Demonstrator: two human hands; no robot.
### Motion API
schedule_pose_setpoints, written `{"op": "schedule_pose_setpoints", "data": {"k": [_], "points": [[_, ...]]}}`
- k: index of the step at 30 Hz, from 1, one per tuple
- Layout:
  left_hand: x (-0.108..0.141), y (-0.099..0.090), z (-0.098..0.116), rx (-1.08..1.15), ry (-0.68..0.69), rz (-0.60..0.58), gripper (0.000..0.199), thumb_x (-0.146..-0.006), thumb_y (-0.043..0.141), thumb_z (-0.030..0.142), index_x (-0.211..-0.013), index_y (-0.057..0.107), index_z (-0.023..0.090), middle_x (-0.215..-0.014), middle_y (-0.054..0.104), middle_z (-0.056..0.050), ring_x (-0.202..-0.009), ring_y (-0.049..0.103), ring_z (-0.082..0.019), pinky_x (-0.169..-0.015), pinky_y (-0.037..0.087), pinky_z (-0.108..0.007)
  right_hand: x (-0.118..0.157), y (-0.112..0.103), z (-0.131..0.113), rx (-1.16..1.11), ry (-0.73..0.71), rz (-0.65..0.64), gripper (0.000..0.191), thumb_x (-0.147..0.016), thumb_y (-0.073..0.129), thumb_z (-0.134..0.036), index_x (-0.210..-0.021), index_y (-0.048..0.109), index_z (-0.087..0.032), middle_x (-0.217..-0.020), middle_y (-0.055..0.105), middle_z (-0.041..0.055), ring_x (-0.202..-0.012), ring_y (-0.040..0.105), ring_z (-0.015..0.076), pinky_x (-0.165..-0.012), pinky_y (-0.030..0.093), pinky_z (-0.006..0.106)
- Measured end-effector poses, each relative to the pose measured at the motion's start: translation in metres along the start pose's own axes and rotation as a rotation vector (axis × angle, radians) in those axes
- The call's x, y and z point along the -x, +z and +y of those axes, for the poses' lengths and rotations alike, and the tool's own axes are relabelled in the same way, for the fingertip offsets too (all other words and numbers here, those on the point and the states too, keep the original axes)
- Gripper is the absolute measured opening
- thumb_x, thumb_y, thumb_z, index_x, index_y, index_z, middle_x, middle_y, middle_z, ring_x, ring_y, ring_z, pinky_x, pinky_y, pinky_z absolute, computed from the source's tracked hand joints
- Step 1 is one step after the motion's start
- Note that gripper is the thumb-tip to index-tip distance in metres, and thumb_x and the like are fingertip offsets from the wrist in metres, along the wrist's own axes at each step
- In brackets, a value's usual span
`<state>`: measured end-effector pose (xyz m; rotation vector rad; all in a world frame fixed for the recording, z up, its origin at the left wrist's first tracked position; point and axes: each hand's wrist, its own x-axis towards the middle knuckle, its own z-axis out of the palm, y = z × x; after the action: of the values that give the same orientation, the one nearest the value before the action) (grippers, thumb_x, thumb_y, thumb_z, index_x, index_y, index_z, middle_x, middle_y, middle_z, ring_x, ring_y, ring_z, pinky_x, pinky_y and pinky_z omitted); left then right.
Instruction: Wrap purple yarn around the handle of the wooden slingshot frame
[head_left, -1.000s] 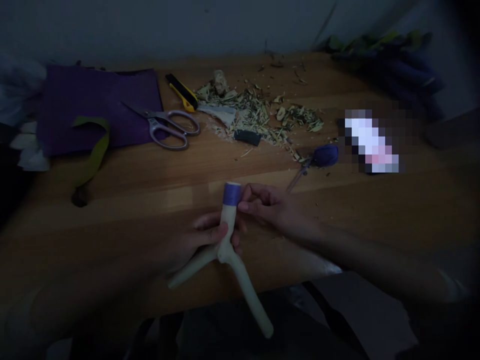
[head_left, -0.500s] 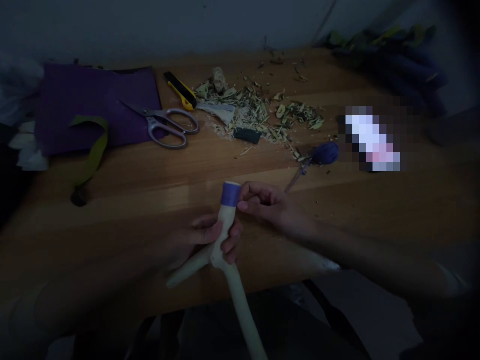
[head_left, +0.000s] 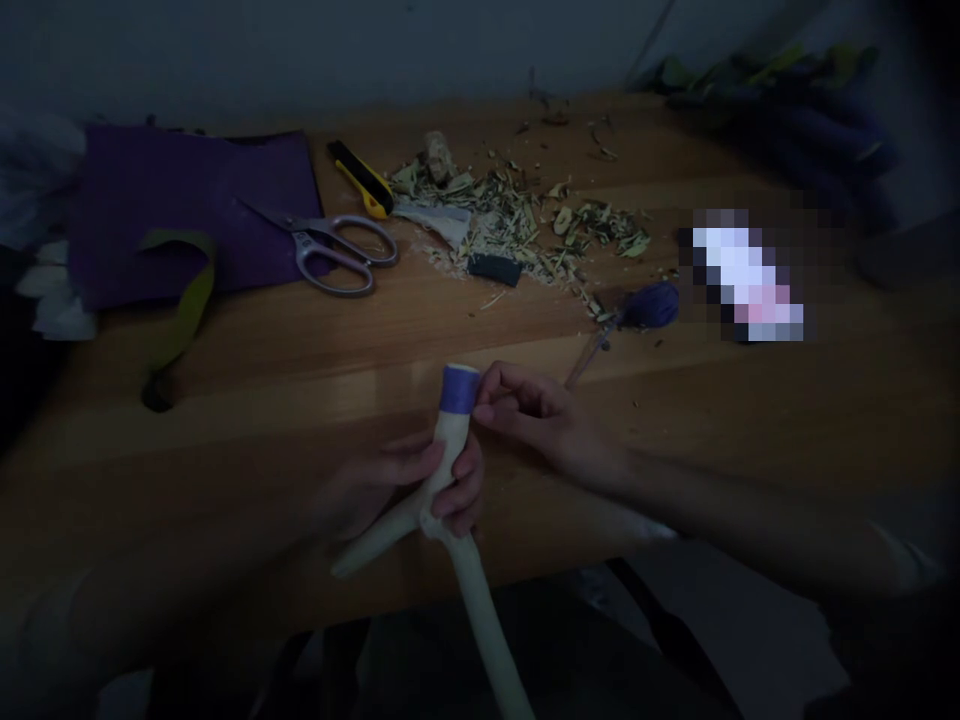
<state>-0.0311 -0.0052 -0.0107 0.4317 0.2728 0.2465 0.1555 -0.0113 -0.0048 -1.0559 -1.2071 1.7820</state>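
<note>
Left fingers (head_left: 463, 490) are clasping the stick (head_left: 450, 440) between them, presumably steadying it, while right fingers (head_left: 512, 377) are pinching tip to tip beside its wrap (head_left: 460, 390), apparently tensioning thread (head_left: 589, 358).

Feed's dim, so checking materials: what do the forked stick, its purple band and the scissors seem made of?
Forked stick: likely peeled wood, pale and smooth, with a knotty fork. Purple band: perhaps matte wound thread, matching the purple ball; strands aren't clear. Scissors: probably metal, given the dull grey sheen.
</note>
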Motion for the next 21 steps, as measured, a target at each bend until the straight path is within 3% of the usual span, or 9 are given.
{"op": "schedule_pose_setpoints", "data": {"k": [4,7,12,15,18,21], "points": [[0.0,0.0,0.0,0.002,-0.022,-0.036,0.021,-0.085,0.047,0.037,-0.082,0.05,0.016,-0.063,0.045,0.002,-0.064,0.05,-0.011,-0.077,0.046,-0.033,-0.001,-0.001,0.0,-0.058,0.033,-0.036,0.027,-0.074,0.065,-0.036,-0.072,0.046,-0.017,-0.054,0.039,-0.0085,-0.048,0.032,0.0044,-0.047,0.023,0.019],[0.003,0.003,0.002,0.005,-0.101,-0.072,0.023,-0.082,0.051,0.04,-0.081,0.049,0.017,-0.061,0.044,0.004,-0.061,0.052,-0.011,-0.081,0.045,-0.036,-0.003,-0.004,0.001,-0.083,0.061,-0.098,0.023,-0.073,0.065,-0.033,-0.073,0.05,-0.017,-0.06,0.047,-0.0066,-0.054,0.042,0.0049,-0.053,0.033,0.018],[0.009,0.007,0.012,-0.09,-0.407,-0.106,0.023,-0.08,0.053,0.042,-0.081,0.05,0.02,-0.06,0.046,0.005,-0.059,0.055,-0.013,-0.072,0.045,-0.031,-0.005,-0.011,-0.001,0.023,0.079,-0.284,0.006,-0.076,0.058,-0.021,-0.076,0.056,-0.016,-0.069,0.058,-0.0034,-0.064,0.053,0.0062,-0.062,0.042,0.019],[0.011,0.011,0.017,-0.263,-0.583,-0.074,0.021,-0.08,0.052,0.041,-0.076,0.05,0.02,-0.061,0.048,0.004,-0.062,0.057,-0.014,-0.067,0.043,-0.027,-0.004,-0.012,-0.003,0.14,0.153,-0.455,0.004,-0.08,0.055,-0.018,-0.08,0.058,-0.015,-0.075,0.061,-0.0026,-0.066,0.055,0.0057,-0.064,0.043,0.019],[0.009,0.018,0.021,-0.64,-0.687,-0.031,0.025,-0.085,0.044,0.037,-0.068,0.05,0.02,-0.061,0.054,0.002,-0.066,0.056,-0.014,-0.061,0.038,-0.023,-0.004,-0.011,-0.007,0.352,0.145,-0.6,0.007,-0.082,0.053,-0.018,-0.08,0.059,-0.014,-0.076,0.063,-0.0012,-0.07,0.058,0.0077,-0.067,0.044,0.021],[0.006,0.022,0.021,-0.737,-0.721,-0.007,0.029,-0.086,0.042,0.036,-0.064,0.048,0.019,-0.062,0.058,0.0,-0.065,0.056,-0.014,-0.06,0.038,-0.022,-0.005,-0.009,-0.011,0.58,0.083,-0.642,0.01,-0.083,0.054,-0.02,-0.082,0.062,-0.014,-0.076,0.065,-0.0007,-0.07,0.058,0.0088,-0.065,0.043,0.021]]}}
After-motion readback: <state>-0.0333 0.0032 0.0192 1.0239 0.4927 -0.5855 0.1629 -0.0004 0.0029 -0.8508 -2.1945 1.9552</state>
